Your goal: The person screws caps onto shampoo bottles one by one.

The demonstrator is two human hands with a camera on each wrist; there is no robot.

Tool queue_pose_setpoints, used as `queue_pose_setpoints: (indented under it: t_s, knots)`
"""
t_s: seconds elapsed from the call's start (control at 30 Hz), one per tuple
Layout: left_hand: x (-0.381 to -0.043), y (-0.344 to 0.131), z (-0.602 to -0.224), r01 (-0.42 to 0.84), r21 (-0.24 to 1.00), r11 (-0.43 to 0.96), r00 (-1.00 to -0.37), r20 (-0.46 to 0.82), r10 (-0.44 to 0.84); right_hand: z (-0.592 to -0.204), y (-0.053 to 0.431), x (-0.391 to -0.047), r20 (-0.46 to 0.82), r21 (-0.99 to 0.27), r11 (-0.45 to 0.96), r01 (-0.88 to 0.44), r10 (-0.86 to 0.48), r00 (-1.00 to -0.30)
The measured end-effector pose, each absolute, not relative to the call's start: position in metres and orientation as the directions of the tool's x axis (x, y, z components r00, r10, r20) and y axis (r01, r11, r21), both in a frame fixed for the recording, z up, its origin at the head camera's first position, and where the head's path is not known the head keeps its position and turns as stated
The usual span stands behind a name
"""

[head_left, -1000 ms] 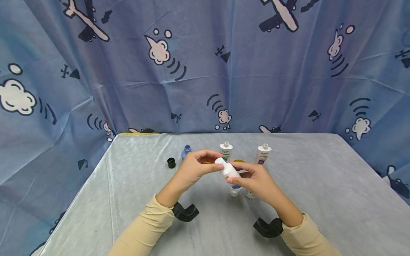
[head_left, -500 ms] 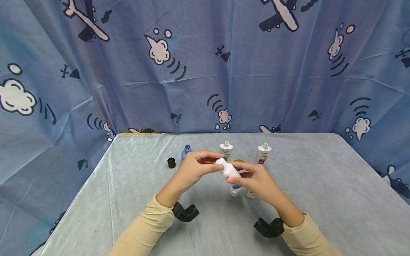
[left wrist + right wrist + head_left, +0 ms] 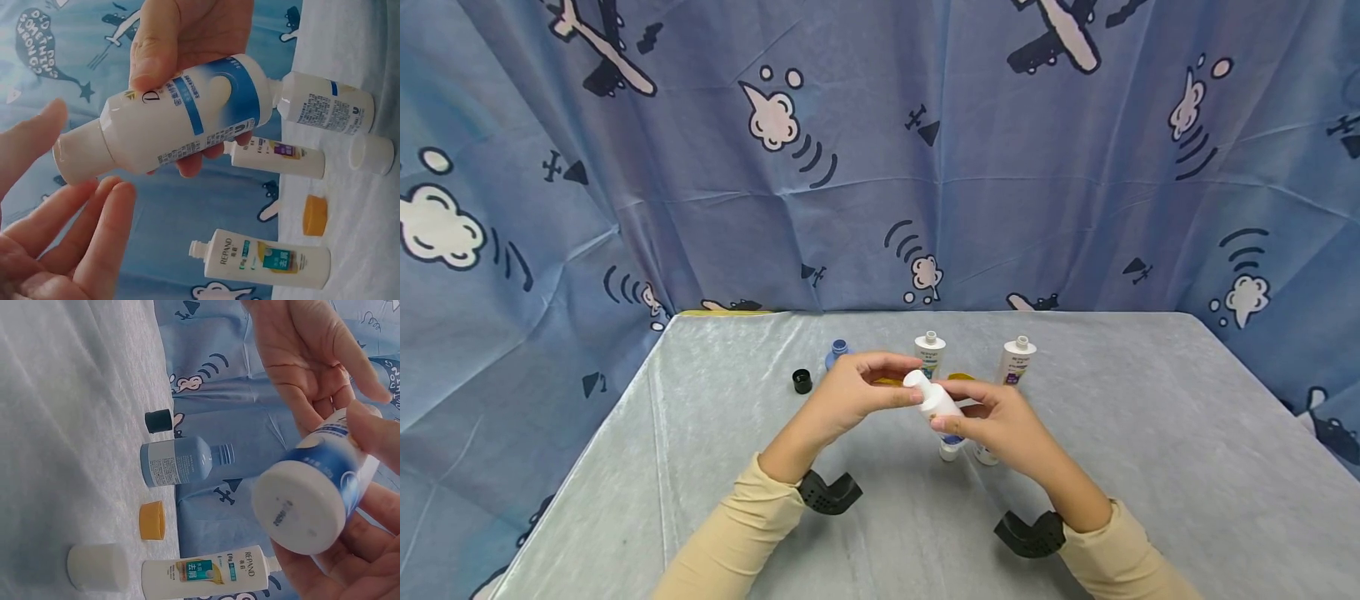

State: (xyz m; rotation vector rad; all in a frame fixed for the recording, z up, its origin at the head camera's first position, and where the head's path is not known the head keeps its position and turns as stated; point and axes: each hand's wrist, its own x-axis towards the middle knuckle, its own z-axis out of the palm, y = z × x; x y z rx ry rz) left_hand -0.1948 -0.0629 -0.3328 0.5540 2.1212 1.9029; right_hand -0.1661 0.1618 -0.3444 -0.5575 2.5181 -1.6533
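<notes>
My right hand [image 3: 1000, 412] grips a white shampoo-type bottle [image 3: 181, 115] with a blue label, tilted in the air with its capped end towards my left hand [image 3: 861, 387]. In the left wrist view, the white cap [image 3: 85, 153] sits on the bottle's end, between the spread thumb and fingers of my left hand. These fingers are fairly straight and lie loosely at the cap, the fingertips at its lower edge. The right wrist view shows the bottle's round base [image 3: 299, 506]; there my right thumb hides most of the cap.
Uncapped on the table stand a blue bottle [image 3: 178, 464], a teal-label white bottle [image 3: 269, 259], a purple-label bottle [image 3: 281, 156] and another white bottle [image 3: 328, 103]. Loose caps lie near them: black [image 3: 802, 382], yellow [image 3: 315, 215] and white [image 3: 372, 154]. A patterned curtain [image 3: 850, 167] hangs behind.
My left hand has eased its fingers off the cap, so more of the cap shows, and its wrist has shifted slightly left. The right hand and bottle stay nearly still.
</notes>
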Motion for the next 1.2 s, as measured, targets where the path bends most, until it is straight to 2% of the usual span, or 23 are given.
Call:
queue_pose_setpoints:
  t_s: [0.27,0.57,1.2]
  knots:
    - [-0.1948,-0.0587,-0.3359,0.125,0.990,0.067,-0.920,0.090,0.382,-0.3464,0.1605,-0.1664,0.115,-0.906,0.352,-0.234,-0.327,-0.938]
    - [-0.1920,-0.0577,-0.3348,0.118,0.992,0.049,-0.927,0.092,0.364,-0.3458,0.1593,-0.1655,0.168,-0.879,0.381,-0.287,-0.315,-0.934]
    - [-0.1925,-0.0591,-0.3336,0.154,0.988,0.006,-0.891,0.137,0.433,-0.3453,0.1615,-0.1649,0.188,-0.877,0.368,-0.308,-0.327,-0.926]
